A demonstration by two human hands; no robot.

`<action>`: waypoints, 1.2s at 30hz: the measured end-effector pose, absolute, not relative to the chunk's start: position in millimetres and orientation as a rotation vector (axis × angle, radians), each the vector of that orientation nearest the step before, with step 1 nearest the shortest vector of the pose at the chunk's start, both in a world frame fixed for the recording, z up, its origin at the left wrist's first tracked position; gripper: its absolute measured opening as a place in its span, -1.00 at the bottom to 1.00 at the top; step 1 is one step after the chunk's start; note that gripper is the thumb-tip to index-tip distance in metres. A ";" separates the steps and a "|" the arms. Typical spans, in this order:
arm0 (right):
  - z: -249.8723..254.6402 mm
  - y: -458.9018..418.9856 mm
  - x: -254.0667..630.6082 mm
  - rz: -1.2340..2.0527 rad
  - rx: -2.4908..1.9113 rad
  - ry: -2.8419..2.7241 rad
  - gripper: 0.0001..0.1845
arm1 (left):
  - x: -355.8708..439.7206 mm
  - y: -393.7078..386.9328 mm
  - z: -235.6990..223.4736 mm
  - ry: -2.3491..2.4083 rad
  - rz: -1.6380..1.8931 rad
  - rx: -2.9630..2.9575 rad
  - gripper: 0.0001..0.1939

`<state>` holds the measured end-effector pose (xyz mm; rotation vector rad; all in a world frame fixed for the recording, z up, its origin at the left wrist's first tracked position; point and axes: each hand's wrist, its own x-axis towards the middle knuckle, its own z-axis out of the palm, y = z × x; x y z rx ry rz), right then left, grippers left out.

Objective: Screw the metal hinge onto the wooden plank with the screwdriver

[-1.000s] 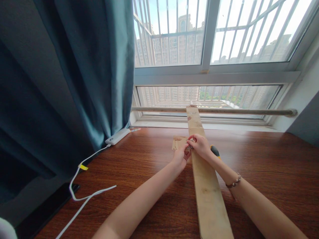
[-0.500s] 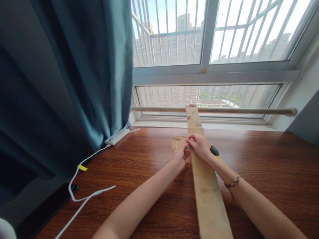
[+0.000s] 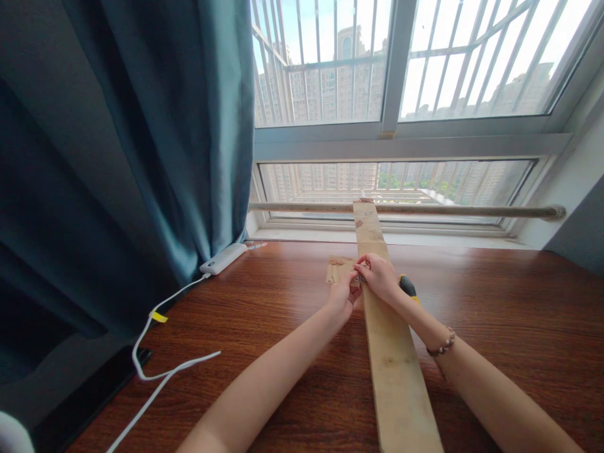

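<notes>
- Long board: pale wood, runs lengthwise away from the person across the bench; far end appears in front of the window rail. Cannot tell if the two touch.
- Small pale block: just left of the board, near its far half; edge partly behind the hands.
- Small shiny piece: at the board's left edge, between the hands; mostly hidden, too small to identify.
- Right hand: over the board; thumb and fingers curled in close at its left edge, by the shiny piece. Cannot tell if clamped on it.
- Left hand: just left of the board, below the block; fingertips meet the other hand's. Grip hidden, cannot tell.
- Beaded bracelet: right wrist, right of the board.
- Black-and-yellow handle: right of the board, partly behind the right forearm.
- White power strip, white cable with yellow tag: well left of the board.
- Blue curtain: farther left. Barred window: beyond the board's far end.
</notes>
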<state>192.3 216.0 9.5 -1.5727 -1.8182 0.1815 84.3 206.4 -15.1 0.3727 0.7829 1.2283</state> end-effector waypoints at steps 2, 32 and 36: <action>10.5 215.5 192.4 0.175 -1.567 -1.835 -0.81 | 84.5 205.8 -14.0 0.788 1.229 0.369 -0.88; -23.2 199.7 320.8 0.544 -2.154 -2.021 -0.41 | 82.0 207.6 -16.6 0.794 1.205 0.404 -0.92; -26.3 182.6 310.1 0.831 -2.124 -1.903 -0.62 | 82.0 205.1 -13.8 0.799 1.207 0.392 -0.94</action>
